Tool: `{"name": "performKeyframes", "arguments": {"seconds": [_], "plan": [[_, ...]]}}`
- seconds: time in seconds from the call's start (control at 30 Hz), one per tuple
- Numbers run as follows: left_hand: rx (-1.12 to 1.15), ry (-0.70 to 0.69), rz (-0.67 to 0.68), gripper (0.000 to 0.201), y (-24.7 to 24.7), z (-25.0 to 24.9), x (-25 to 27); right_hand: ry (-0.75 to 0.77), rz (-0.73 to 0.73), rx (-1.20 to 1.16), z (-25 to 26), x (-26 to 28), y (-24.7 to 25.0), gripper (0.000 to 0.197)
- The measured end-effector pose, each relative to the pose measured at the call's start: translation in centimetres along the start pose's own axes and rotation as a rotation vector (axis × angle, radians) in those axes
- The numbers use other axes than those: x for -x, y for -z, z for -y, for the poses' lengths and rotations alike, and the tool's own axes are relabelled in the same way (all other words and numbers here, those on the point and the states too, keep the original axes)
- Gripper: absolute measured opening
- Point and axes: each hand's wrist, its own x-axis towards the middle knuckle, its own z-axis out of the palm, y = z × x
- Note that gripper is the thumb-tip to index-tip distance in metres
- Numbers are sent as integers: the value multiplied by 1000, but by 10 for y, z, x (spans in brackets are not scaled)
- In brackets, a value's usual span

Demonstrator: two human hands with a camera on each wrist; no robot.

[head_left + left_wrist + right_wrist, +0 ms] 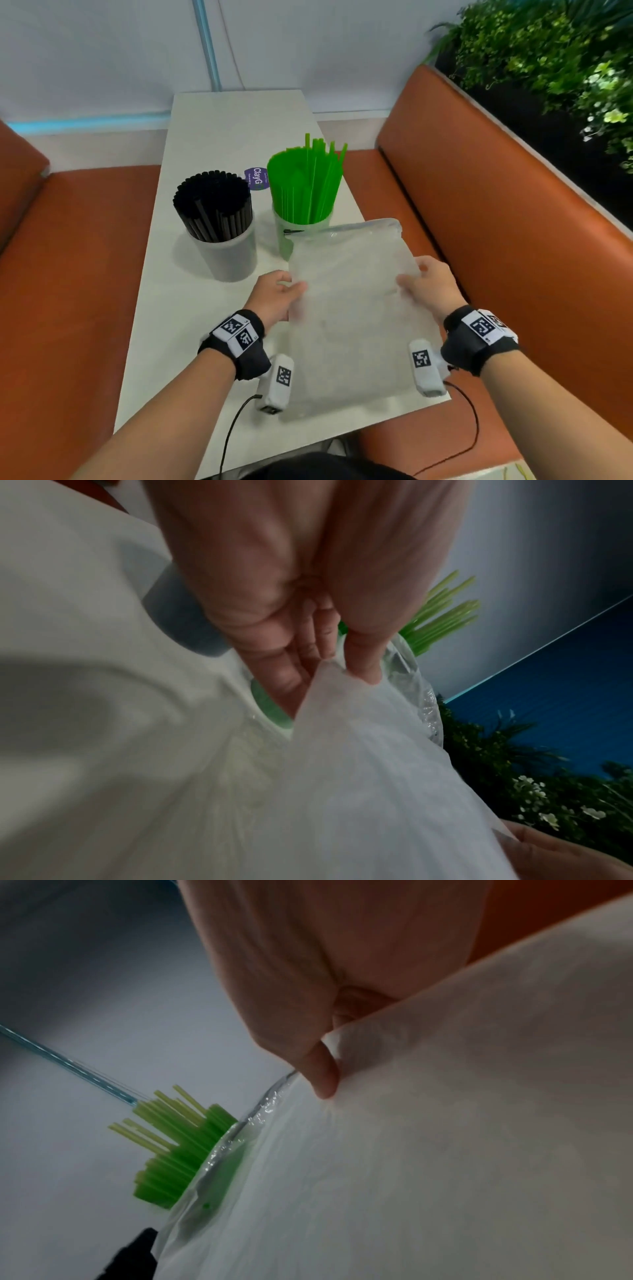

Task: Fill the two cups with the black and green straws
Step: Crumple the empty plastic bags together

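Both hands hold a frosted plastic bag by its side edges over the near end of a long white worktop. On the left, the left hand pinches the bag's left edge, thumb on top and fingers curled beneath, as the left wrist view shows. Beyond it, the cup on the left stands on the worktop, packed with upright black straws. Just to its right, the second cup holds green straws, some poking higher than the rest; the bag's far end, with its zip strip, overlaps the front of this cup. A round purple sticker lies on the worktop between and behind the two bunches of straws. On the right, the right hand grips the bag's right edge, its thumb pressed into the plastic and the other fingers hidden under it. The bag looks flat; whether anything is inside cannot be told. Both wrists wear black bands carrying printed square markers and small white camera units with cables. Orange padded benches flank the worktop, and a wall of green plants rises at far right.
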Motion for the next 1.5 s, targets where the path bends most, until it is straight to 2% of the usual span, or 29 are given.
{"name": "performKeyframes", "arguments": {"seconds": [0.17, 0.27, 0.33, 0.4, 0.43, 0.47, 0.6, 0.73, 0.83, 0.87, 0.9, 0.93, 0.97, 1.07, 1.17, 1.33, 1.43, 1.5], "plan": [[-58, 32, -59, 42, -10, 12, -8, -83, -32, 84, -25, -15, -9, 15], [-205, 70, -52, 53, -10, 24, -11, -171, 30, 228, -42, -23, -15, 48], [-316, 124, -28, 57, -14, 35, -11, -233, 89, 330, -51, -25, -19, 57], [-430, 160, 11, 44, -20, 46, -13, -309, 156, 352, -58, -28, -23, 48], [-443, 171, 15, 32, -24, 50, -13, -342, 171, 352, -60, -28, -26, 42], [-445, 182, 7, 29, -27, 53, -13, -348, 183, 367, -61, -27, -29, 38], [-474, 203, -35, 37, -37, 54, -14, -302, 182, 445, -60, -28, -48, 39], [-323, 221, -70, 23, -45, 57, -18, -333, 199, 326, -73, -33, -56, 39], [-271, 331, -81, 61, -43, 62, -19, -384, 170, 156, -88, -37, -54, 41], [-267, 350, -83, 62, -43, 65, -22, -380, 174, 145, -92, -38, -52, 39], [-246, 350, -74, 49, -42, 66, -23, -382, 190, 135, -95, -39, -51, 33], [-220, 336, -58, 32, -41, 67, -25, -394, 196, 105, -96, -39, -50, 23], [-189, 325, -41, 23, -41, 66, -26, -408, 199, 48, -96, -39, -49, 14], [-115, 266, -5, 16, -38, 56, -25, -388, 172, -143, -89, -36, -43, 10], [-86, 151, 16, 8, -32, 34, -23, -256, 157, -269, -75, -33, -24, 10], [-23, -131, 50, 40, -26, -25, -4, 34, 31, -432, -34, -25, 21, 30], [-17, -261, 47, 46, -26, -66, 8, 177, -41, -497, 1, -17, 44, 44], [-35, -357, 35, 48, -24, -91, 17, 295, -70, -520, 25, -9, 59, 46]]}}
